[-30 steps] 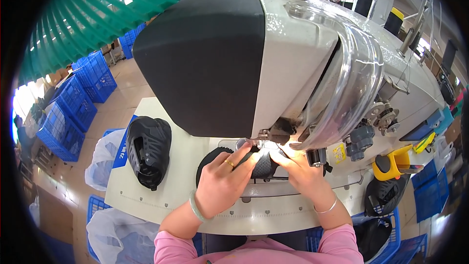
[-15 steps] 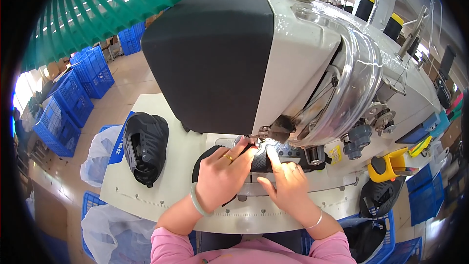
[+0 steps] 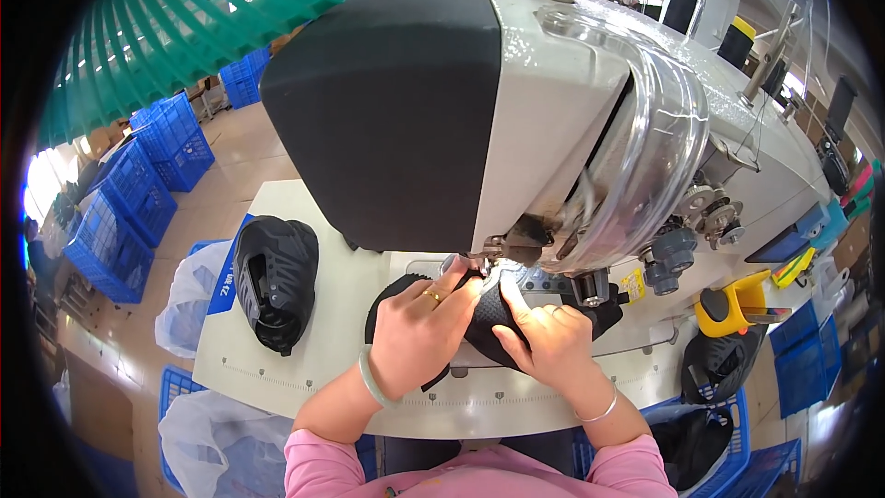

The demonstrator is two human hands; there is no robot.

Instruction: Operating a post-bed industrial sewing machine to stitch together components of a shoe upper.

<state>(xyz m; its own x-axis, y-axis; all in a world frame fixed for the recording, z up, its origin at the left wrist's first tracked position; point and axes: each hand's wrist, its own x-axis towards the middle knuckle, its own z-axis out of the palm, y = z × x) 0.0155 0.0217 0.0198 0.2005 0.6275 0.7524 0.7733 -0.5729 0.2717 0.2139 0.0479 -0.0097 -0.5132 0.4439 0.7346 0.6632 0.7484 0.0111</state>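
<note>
A black textured shoe upper (image 3: 486, 330) lies under the needle area of a sewing machine (image 3: 553, 129), partly covered by my hands. My left hand (image 3: 415, 327) grips its left side, with bent fingers close to the presser foot (image 3: 491, 275). On the other side, my right hand (image 3: 551, 339) holds the upper with thumb and fingers, its index finger stretched toward the foot. The needle point itself is hidden. A black shoe (image 3: 275, 284) stands on the white table (image 3: 341, 369), left of my left hand.
The machine's dark head cover fills the middle. A yellow holder (image 3: 733, 306) sits at the table's right edge, near another black shoe (image 3: 722, 361). Blue crates (image 3: 111, 249) stand on the floor at left, and bagged crates flank the table. A green slatted piece (image 3: 203, 28) hangs at upper left.
The shoe upper has turned, and more of its black fabric now shows between my hands. My right hand has shifted slightly right with its thumb raised higher. My left hand stays almost in place.
</note>
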